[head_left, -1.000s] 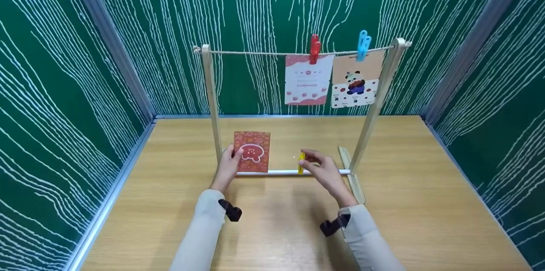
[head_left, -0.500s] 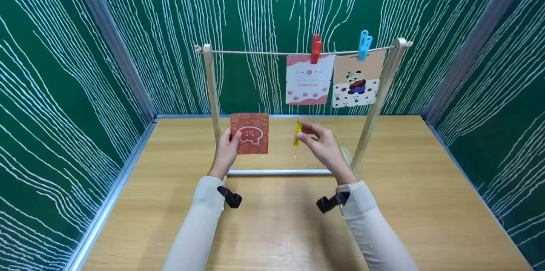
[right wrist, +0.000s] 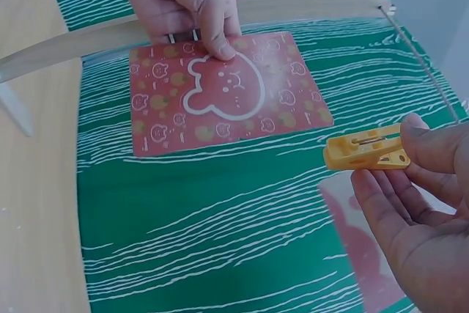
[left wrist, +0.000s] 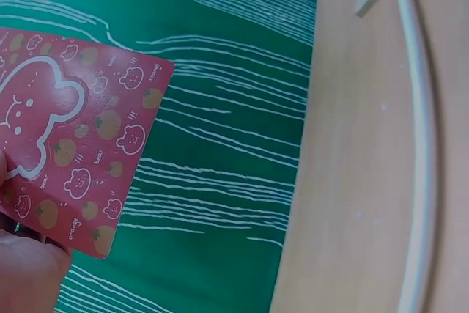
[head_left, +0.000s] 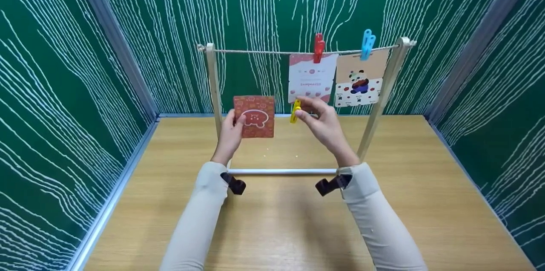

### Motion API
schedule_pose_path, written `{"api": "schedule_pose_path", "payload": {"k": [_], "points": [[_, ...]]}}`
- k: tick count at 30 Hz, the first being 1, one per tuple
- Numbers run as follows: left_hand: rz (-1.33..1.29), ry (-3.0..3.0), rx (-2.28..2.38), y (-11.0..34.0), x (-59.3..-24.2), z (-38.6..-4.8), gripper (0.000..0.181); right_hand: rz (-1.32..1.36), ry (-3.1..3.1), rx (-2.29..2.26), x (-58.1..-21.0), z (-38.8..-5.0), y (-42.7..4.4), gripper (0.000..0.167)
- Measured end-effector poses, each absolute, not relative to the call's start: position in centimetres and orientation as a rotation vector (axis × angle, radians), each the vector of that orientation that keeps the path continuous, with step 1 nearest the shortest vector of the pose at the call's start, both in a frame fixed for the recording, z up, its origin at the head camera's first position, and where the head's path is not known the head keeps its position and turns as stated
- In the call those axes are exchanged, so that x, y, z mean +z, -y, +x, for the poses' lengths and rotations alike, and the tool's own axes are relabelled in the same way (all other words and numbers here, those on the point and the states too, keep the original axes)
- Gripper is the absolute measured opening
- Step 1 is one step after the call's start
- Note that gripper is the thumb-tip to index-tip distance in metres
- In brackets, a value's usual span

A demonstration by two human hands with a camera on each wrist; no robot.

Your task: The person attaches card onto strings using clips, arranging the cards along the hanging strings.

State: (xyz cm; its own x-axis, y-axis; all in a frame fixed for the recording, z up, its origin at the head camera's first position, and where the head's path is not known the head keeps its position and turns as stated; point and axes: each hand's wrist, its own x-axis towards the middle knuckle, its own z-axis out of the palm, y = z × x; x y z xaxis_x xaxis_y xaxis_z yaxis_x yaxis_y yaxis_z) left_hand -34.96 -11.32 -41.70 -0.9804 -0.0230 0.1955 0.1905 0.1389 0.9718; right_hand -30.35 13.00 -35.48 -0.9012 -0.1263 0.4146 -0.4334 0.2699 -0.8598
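Observation:
My left hand (head_left: 230,136) pinches a red card (head_left: 265,107) with a white-outlined bear face by its left edge, thumb in front. In the right wrist view that card (right wrist: 168,126) is held up in the air, apart from the rope. Between thumb and fingertips my right hand (head_left: 325,128) grips a yellow clothespin (head_left: 294,115). The clothespin sits just right of the card, not touching it. Above both hands runs a rope (head_left: 255,52). From it hang a pink-and-white strawberry card (head_left: 311,77) under a red clothespin (head_left: 318,48) and a panda card (head_left: 359,81) under a blue clothespin (head_left: 367,44).
Two wooden posts, the left post (head_left: 213,79) and the right post (head_left: 389,83), carry the rope. A white bar (head_left: 281,171) joins them low down, over a wooden table (head_left: 272,220). Green walls (head_left: 255,11) with white lines stand on three sides.
Both hands have risen toward the rope, carrying the red card and the yellow clothespin. The hung cards stay in place on the rope.

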Motion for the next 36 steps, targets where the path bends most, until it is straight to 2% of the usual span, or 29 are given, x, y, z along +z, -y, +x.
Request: {"api": "schedule_pose_path", "payload": {"k": [23,36], "points": [[-0.296,2.18,-1.928,10.0,-35.7,-35.1,0.035,0.63,2.125,1.6,-29.1,-30.7,-11.0,0.038],[-0.392,2.112,-1.933,9.7,-34.2,-35.6,0.035,0.625,1.957,1.564,-26.3,-31.5,-10.0,0.031]]}}
